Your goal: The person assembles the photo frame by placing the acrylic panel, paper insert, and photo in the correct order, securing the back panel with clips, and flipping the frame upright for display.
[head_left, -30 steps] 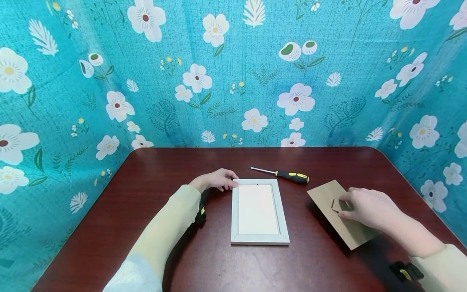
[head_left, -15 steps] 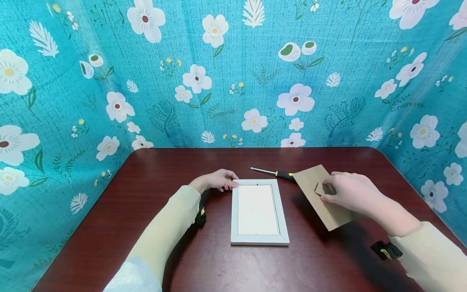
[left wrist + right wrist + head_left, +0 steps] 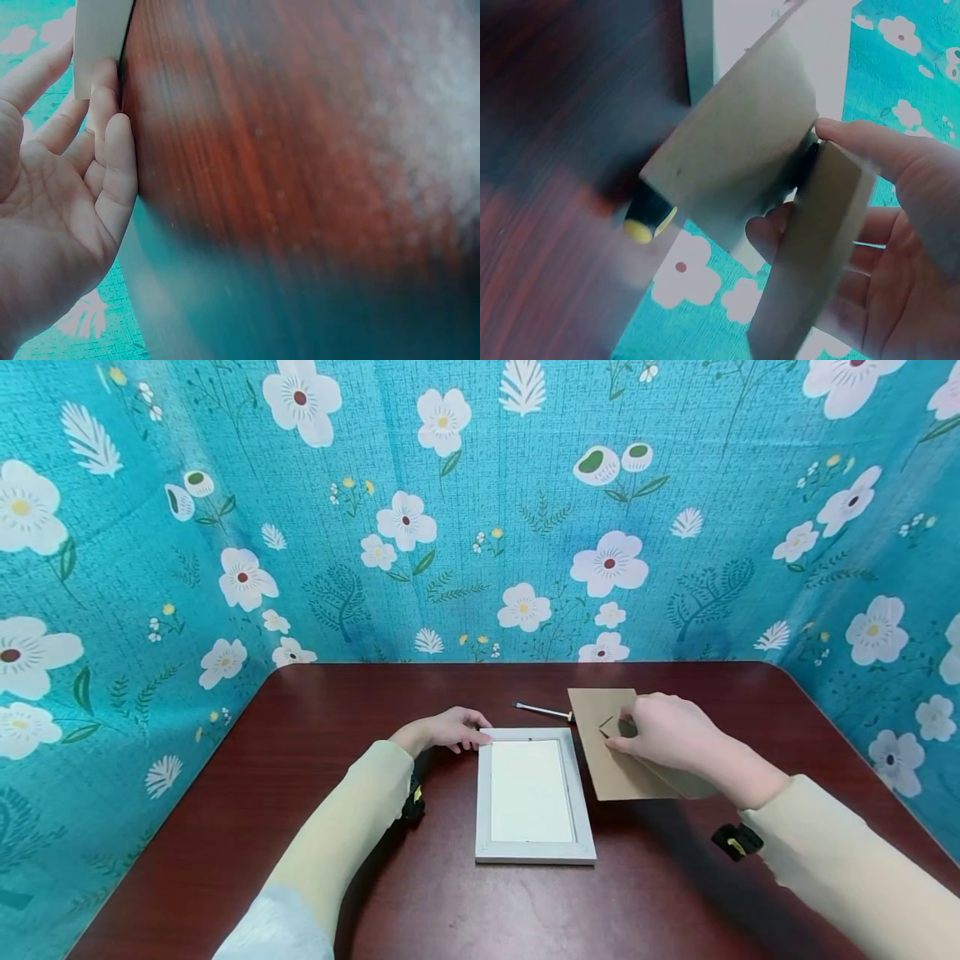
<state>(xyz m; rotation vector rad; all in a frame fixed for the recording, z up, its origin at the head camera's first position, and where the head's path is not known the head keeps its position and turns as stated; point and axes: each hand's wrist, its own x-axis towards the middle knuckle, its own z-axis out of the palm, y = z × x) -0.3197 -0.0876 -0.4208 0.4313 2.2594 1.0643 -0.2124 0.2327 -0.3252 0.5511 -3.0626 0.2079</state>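
A white picture frame (image 3: 486, 802) lies face down on the table, a white sheet (image 3: 528, 793) filling its opening. At its far left corner my left hand (image 3: 450, 729) holds the edge; in the left wrist view that hand (image 3: 67, 187) has thumb and fingers on either side of the frame's corner (image 3: 97, 45). My right hand (image 3: 671, 735) pinches the stand flap (image 3: 810, 255) of a brown backing board (image 3: 622, 777). The board (image 3: 742, 127) hangs tilted above the table, just right of the frame. Part of the flap is hidden by the hand in the head view.
Behind the frame lies a screwdriver (image 3: 542, 709); the board covers its black and yellow handle (image 3: 649, 217) in part. The dark red table (image 3: 337, 702) ends at a blue flowered curtain (image 3: 465, 568) at the back and sides.
My right hand has carried the backing board leftward to the frame's right side, turning it more in line with the frame. The screwdriver handle became covered. My left hand and the frame stayed put.
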